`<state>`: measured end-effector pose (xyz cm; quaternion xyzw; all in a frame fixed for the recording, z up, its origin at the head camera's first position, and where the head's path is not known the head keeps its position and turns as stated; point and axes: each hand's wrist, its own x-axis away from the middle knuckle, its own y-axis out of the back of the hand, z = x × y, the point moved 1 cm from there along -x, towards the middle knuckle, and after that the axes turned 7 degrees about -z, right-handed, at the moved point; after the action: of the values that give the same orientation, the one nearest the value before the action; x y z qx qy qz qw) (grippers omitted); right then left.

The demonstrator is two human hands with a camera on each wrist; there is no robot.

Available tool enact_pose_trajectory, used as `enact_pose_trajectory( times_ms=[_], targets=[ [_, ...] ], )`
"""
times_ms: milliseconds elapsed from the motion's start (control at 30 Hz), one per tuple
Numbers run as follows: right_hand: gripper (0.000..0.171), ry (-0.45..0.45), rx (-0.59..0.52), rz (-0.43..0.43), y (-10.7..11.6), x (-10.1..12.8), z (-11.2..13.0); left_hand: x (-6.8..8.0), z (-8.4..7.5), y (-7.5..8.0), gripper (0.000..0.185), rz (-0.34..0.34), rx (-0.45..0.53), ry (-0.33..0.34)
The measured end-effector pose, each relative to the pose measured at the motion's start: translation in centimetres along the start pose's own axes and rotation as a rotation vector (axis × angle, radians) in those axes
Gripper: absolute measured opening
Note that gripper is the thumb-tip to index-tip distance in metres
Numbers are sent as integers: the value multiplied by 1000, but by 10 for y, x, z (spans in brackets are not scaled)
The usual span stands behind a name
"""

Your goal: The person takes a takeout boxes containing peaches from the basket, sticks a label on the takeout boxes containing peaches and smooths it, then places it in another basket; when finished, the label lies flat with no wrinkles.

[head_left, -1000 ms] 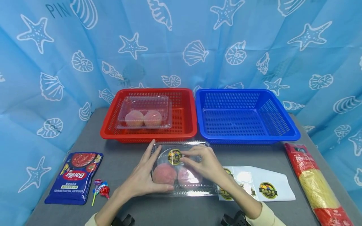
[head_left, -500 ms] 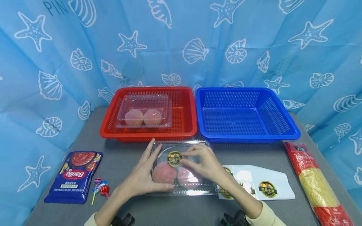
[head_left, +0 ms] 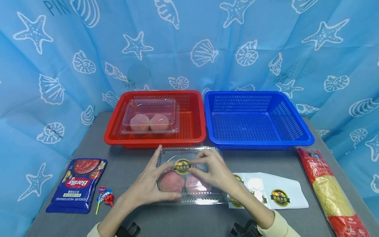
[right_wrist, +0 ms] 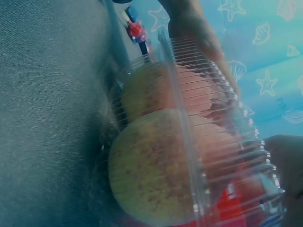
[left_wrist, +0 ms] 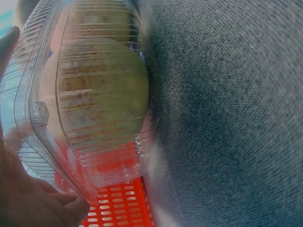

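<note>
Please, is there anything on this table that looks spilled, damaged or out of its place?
Nothing stands out as spilled or damaged. The near clear box holds two peaches, the red basket and blue basket stand upright, and the blue pouch and long pack merely lie slanted.

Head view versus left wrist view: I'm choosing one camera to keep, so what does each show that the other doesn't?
Only the head view shows the round sticker above the peaches, the white sticker sheet, the dark blue Barilla pouch, the lollipops and the red-and-yellow pack.

Only the left wrist view shows the nearer peach's low side, yellow-green with brown speckles, and a small tab on the box's edge.

Both show the left hand, the clear box with two peaches, the red basket and the gray tabletop.
</note>
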<state>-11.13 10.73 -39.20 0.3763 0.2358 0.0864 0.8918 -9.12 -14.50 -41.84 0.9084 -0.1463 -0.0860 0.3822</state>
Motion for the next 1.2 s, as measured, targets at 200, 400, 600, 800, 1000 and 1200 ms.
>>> enact_pose_trajectory(
  times_ms=[200, 400, 600, 800, 1000, 1200],
  targets=[
    [41, 47, 44, 25, 1, -7, 13, 2, -1, 1, 69, 0, 1, -4],
    [27, 84, 120, 76, -15, -19, 26, 3, 0, 1, 64, -5, 10, -37],
    [24, 42, 157, 91, -23, -21, 27, 3, 0, 0, 60, -4, 14, -66],
    [30, 16, 218, 112, -12, -19, 19, 2, 0, 0, 62, -7, -14, -41],
    [34, -40, 212, 158, 2, -16, 12, 3, 1, 0, 62, -3, -14, -20],
    [29, -107, 188, 124, 9, -11, 6, 2, 1, 0, 63, -7, -17, -26]
  ],
)
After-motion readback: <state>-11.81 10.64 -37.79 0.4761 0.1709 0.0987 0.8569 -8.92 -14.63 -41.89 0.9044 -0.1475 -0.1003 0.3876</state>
